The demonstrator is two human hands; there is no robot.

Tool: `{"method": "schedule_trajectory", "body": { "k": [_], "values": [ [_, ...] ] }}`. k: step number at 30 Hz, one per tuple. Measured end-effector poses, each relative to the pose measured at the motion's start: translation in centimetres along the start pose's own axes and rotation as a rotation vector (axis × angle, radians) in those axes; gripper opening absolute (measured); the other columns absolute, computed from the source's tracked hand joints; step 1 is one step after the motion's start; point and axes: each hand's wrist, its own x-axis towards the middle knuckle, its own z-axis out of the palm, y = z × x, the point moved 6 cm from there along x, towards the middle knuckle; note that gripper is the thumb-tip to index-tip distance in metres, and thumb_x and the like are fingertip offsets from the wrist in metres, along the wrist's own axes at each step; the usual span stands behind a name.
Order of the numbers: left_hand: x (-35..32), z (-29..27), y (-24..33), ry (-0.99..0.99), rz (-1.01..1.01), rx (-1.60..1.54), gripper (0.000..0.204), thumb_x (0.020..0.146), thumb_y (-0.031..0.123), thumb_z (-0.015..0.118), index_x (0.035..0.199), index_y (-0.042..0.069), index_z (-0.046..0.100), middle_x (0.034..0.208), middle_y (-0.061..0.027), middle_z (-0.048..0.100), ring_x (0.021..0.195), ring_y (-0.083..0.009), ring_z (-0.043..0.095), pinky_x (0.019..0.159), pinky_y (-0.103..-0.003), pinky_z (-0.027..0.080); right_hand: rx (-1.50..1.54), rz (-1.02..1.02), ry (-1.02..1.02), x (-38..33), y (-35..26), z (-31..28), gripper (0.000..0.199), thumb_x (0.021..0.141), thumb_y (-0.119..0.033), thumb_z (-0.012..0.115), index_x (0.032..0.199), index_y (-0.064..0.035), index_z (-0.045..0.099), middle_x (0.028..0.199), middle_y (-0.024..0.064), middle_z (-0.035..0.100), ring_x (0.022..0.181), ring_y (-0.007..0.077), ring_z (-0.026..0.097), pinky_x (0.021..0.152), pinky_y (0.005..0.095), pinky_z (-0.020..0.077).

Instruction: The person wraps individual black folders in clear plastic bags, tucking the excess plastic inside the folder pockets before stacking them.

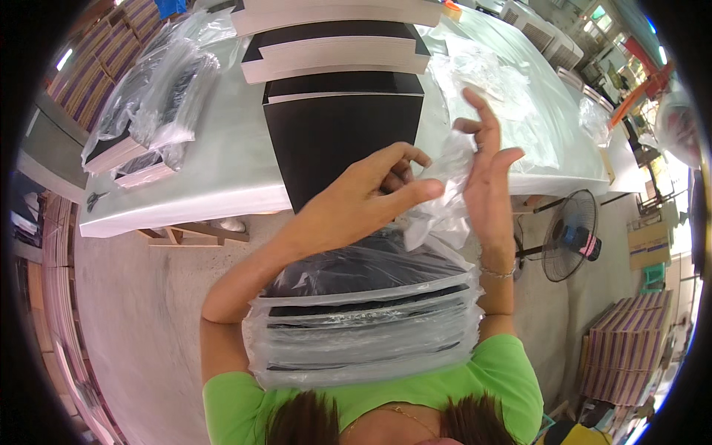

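A crumpled clear plastic bag (441,208) hangs between my two hands. My left hand (363,196) is at its left side, fingers loosely curled and thumb apart from them; the thumb tip overlaps the plastic. My right hand (489,178) is raised at its right side, fingers spread, with plastic against the palm side. Just beyond is a tall stack of black-covered blocks (334,126) with white, page-like edges. Below my hands, close to my chest, a pile of flat black items in clear plastic bags (363,326) is stacked; what supports it is hidden.
A white-covered table (237,141) stretches ahead. More bagged black blocks (159,111) lie on its left, with scissors (95,200) at the corner. Loose plastic bags (497,96) spread on its right. A floor fan (575,237) and striped cardboard stacks (627,348) stand at right.
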Motion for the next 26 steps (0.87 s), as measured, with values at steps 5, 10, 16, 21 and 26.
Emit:
{"method": "schedule_trajectory", "body": {
  "k": [5,10,16,21,26],
  "values": [
    [-0.2,-0.6,-1.3,-0.103,-0.166,0.179,0.031,0.082,0.029,0.062,0.095,0.002,0.055,0.076,-0.0002,0.051,0.067,-0.0057,0.043,0.058,-0.021,0.037,0.007,0.115,-0.025,-0.1,1.9,1.5,0.101,0.069,-0.082,0.004,0.136,-0.0094,0.028,0.093,0.0018,0.034,0.078,0.01,0.033,0.079,0.0211,0.0273],
    [-0.9,-0.8,-3.5,-0.023,-0.098,-0.2,0.034,0.083,0.034,0.061,0.086,0.001,0.058,0.072,-0.0001,0.053,0.065,-0.006,0.043,0.057,-0.021,0.037,-0.087,0.068,-0.096,-0.6,4.6,2.8,0.108,0.064,-0.084,0.0,0.136,-0.008,0.027,0.091,0.0016,0.035,0.069,0.008,0.031,0.067,0.0185,0.0272],
    [0.1,-0.4,-5.1,0.008,-0.31,-0.55,0.034,0.082,0.04,0.061,0.088,0.006,0.063,0.074,0.0021,0.054,0.071,-0.0054,0.047,0.06,-0.019,0.038,-0.106,0.037,-0.14,-1.5,3.7,3.4,0.111,0.063,-0.086,0.001,0.135,-0.006,0.027,0.092,0.0024,0.037,0.072,0.0092,0.032,0.071,0.0196,0.0291],
    [0.1,-1.0,-5.7,0.027,-0.261,-0.476,0.031,0.079,0.036,0.067,0.086,0.006,0.064,0.071,0.0037,0.053,0.067,-0.0038,0.046,0.059,-0.018,0.038,-0.056,0.03,-0.16,-2.0,3.4,4.1,0.092,0.076,-0.075,0.025,0.135,-0.0044,0.027,0.103,0.0039,0.04,0.085,0.0097,0.038,0.081,0.0242,0.0318],
    [0.4,-1.7,-6.2,0.123,-0.183,-0.524,0.03,0.076,0.034,0.071,0.084,0.006,0.064,0.069,0.004,0.053,0.064,-0.0037,0.045,0.06,-0.018,0.039,-0.023,0.193,-0.174,-2.8,5.1,3.3,0.081,0.08,-0.061,0.048,0.134,-0.0051,0.027,0.117,0.0046,0.041,0.102,0.0132,0.041,0.093,0.0257,0.0291]
  ]
}}
